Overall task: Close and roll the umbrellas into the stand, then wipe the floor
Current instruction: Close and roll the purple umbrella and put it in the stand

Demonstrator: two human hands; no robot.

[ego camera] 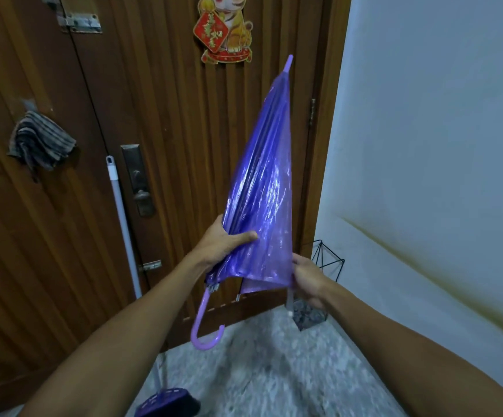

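Umbrella (262, 188) gripped by left hand (223, 242), right hand (306, 281) pinching canopy

A ribbed brown wooden door (184, 145) meets a pale wall (439, 130) streaked with a brownish stain (424, 275), above speckled grey terrazzo floor (274, 371).

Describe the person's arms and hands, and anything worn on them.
Both forearms are bare up to the frame's edge, with no sleeves in view. The left hand and right hand wear no gloves; no watch, bracelet or ring is visible on either.
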